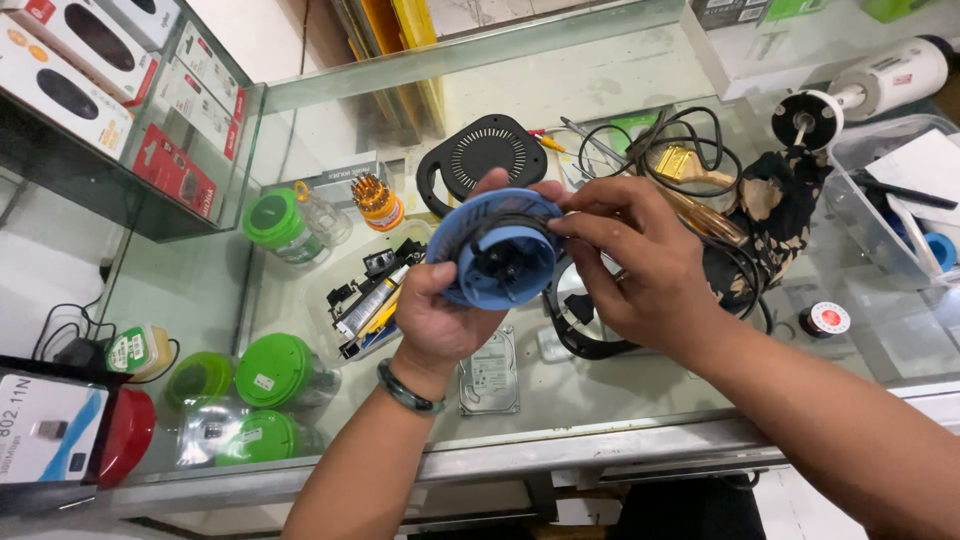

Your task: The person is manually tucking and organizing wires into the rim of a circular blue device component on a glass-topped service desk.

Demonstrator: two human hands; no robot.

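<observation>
Glass counter carries everything, metal front edge nearest the person, a glass shelf unit w/ boxed goods at its far-left corner. Clear plastic bin sits at the right edge, a white cylindrical camera w/ round black-faced base just beyond it toward the far-right corner. Black-and-tan patterned cloth lies right of centre, black cables and a brush w/ gold ferrule piled by it. Black round vented cover rests past the centre, toward the far edge.

Held up over the counter's middle, off the glass: blue round plastic housing, open face w/ dark hub turned to the camera. Left hand grips it from below, thumb and fingers wrapped round its rim, clenched on it; green bangle on that wrist. Right hand comes in from the right, fingertips pinched at the housing's upper-right rim where a thin black wire runs; can't tell if it pinches the wire or the rim itself.

Under the hands on the glass: bare hard drive near the front edge, black band-shaped part just right of it. Green-lidded jars cluster at the front-left, one more green lid further back. Tray of small tools left of the housing, orange-topped screwdriver-bit set behind it. Small red-and-white solder spool near the right edge
</observation>
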